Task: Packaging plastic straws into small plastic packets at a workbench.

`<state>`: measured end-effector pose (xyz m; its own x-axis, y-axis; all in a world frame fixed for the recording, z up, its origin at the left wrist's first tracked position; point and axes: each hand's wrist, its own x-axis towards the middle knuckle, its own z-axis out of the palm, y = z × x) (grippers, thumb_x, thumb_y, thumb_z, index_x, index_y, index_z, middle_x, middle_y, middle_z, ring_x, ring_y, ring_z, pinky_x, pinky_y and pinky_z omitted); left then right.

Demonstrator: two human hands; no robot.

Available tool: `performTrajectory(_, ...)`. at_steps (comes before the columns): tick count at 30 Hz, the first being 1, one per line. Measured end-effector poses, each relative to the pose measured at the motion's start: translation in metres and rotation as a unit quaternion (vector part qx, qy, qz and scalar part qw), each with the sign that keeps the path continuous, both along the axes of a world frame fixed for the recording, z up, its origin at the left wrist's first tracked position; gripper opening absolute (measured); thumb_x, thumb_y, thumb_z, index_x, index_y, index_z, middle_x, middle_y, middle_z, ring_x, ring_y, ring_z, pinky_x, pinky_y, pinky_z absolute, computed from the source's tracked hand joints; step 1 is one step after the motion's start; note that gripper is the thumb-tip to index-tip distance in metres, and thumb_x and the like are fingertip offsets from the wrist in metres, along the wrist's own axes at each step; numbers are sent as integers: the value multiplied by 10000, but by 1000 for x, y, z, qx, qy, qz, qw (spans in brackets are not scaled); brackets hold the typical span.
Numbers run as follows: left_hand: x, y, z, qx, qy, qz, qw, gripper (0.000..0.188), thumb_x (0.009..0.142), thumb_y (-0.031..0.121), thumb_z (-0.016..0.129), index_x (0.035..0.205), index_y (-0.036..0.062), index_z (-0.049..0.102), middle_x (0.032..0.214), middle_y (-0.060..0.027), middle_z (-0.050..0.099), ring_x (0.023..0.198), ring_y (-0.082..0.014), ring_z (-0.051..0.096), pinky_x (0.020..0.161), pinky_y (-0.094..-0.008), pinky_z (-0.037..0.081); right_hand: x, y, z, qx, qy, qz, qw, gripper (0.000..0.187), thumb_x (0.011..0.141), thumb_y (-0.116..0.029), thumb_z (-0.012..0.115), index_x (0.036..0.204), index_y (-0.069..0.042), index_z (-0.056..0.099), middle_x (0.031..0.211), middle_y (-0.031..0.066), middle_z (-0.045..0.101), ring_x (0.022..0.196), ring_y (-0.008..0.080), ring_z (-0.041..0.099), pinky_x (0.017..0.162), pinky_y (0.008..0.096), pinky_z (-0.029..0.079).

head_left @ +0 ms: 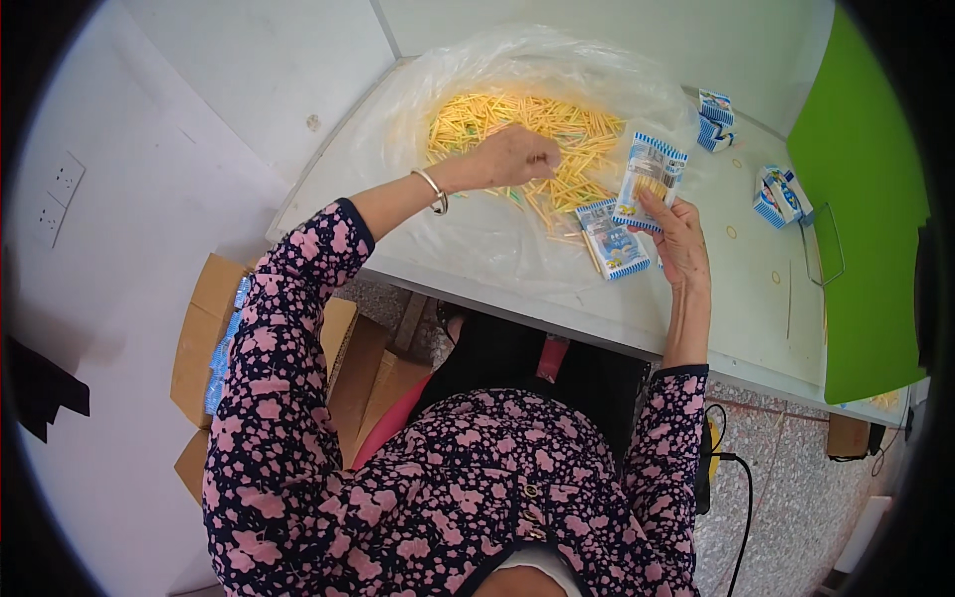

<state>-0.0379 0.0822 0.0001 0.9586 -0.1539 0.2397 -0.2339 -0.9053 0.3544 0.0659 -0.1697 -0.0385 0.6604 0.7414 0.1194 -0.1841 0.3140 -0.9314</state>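
Observation:
A heap of thin, short sticks (582, 124), mostly yellow with some green and orange, lies on a large clear plastic bag (477, 249) spread over the table. My left hand (512, 157) is over the heap, its fingers closed in a pinch; what they hold, if anything, I cannot make out. In my right hand (678, 237) is a small blue-and-white packet (652, 169), gripped at its lower part between thumb and fingers. Yellow sticks show on its front. Just beneath lies another blue-and-white packet (614, 242), flat on the bag near the table's front edge.
Bundled blue-and-white packets (716, 121) sit at the back right, with another bundle (781, 197) by a green panel (863, 219). Several rubber bands (731, 232) dot the white table (741, 308). An open cardboard box (204, 338) with blue packets stands at lower left.

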Motion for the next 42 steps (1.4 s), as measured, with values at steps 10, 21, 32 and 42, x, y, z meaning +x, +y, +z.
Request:
performTrajectory(10,21,-33,-30,164,-15,58,985,163,733,206,640,771,53,597,771,-120,588,789,-294,585,667,-400,466,-10,8,-1,-27,17,0,999,250,833,-144,614,1017,25,608,925,87,649,778,124,626,682,249,512)
performTrajectory(21,34,-27,-28,263,19,-29,964,73,710,83,532,717,35,588,744,-155,605,715,-321,606,615,-438,467,-16,12,-5,-46,27,29,998,257,825,-153,630,1000,33,609,897,94,652,755,133,630,657,247,518)
performTrajectory(32,28,-10,19,-42,-34,59,997,116,728,138,568,730,22,571,619,-109,581,593,-266,570,574,-340,455,-12,14,-16,-88,33,48,994,249,821,-172,640,974,24,620,851,79,655,706,117,618,578,227,504)
performTrajectory(42,34,-15,-1,19,-39,-22,999,110,722,105,545,708,-4,540,675,-123,574,653,-289,564,592,-371,449,-11,10,-10,-24,66,-3,998,241,824,-161,632,973,28,616,873,90,654,710,132,630,596,240,518)
